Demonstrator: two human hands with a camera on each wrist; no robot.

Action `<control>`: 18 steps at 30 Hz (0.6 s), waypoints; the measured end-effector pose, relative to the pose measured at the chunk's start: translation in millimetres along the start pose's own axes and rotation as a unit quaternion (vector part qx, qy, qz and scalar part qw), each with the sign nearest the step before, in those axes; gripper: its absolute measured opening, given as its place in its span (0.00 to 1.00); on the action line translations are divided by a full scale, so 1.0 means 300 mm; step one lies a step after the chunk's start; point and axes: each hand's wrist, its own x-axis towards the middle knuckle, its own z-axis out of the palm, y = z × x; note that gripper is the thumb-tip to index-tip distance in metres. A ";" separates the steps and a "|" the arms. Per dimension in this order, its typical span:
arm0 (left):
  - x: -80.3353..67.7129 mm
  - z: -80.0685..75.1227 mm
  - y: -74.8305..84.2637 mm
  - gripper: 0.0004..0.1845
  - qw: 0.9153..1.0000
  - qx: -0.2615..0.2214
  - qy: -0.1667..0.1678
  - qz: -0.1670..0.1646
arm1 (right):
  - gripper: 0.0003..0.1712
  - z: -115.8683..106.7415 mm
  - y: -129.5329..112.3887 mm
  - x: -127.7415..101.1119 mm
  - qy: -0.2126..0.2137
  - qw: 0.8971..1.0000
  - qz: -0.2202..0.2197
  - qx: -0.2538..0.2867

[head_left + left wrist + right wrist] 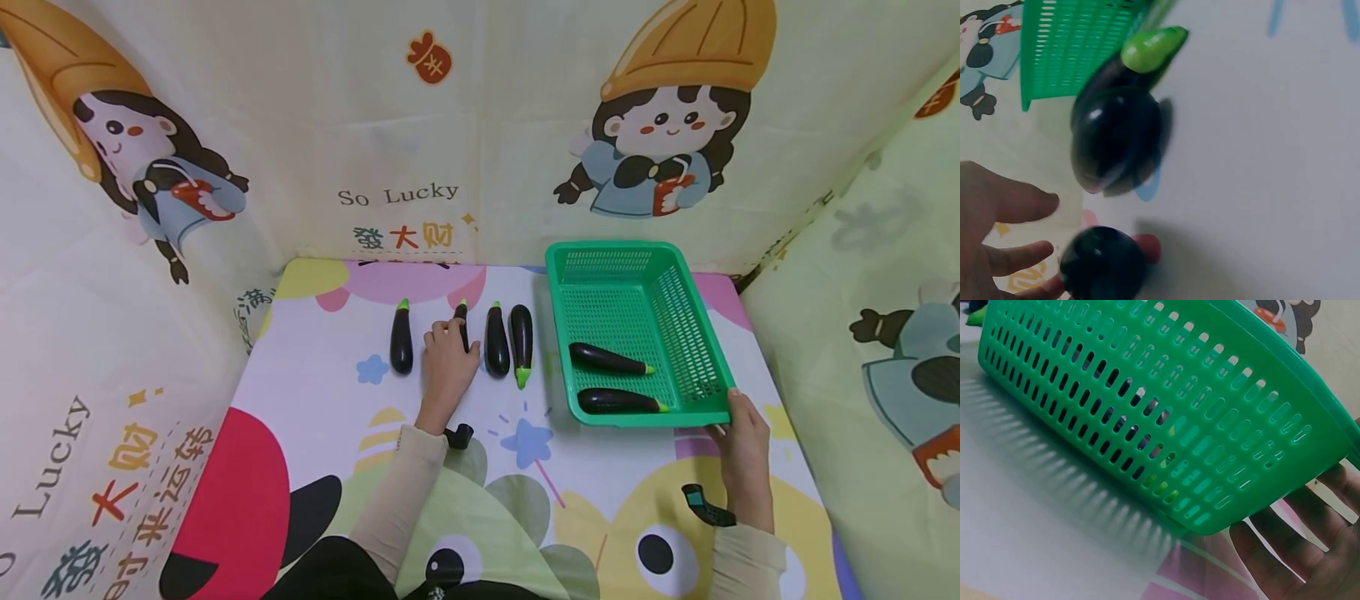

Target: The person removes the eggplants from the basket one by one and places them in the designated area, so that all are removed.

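The left hand [447,363] is resting loosely spread fingers on a dark purple toy eggplant [462,322]. The right hand [744,443] is gripping the green perforated plastic basket [713,414] at its corner.

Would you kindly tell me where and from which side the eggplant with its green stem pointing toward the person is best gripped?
Probably around the thick dark middle of the eggplant, coming from above with fingers across its width. It lies flat and lengthwise, with a neighbouring eggplant close on its left, while its side toward the green basket is free. The narrow stem end offers less to hold.
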 end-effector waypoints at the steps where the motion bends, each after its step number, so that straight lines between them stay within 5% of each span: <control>1: -0.002 0.002 -0.004 0.26 1.000 0.007 0.002 0.003 | 0.21 0.000 0.001 0.000 0.001 1.000 0.001 -0.001; 8: -0.013 0.011 -0.020 0.27 0.999 0.050 0.021 0.006 | 0.21 0.004 0.004 0.000 0.006 1.000 0.004 -0.005; 18: -0.003 0.013 -0.031 0.25 0.999 0.050 0.015 -0.004 | 0.24 0.002 0.000 -0.003 0.008 1.000 0.001 -0.019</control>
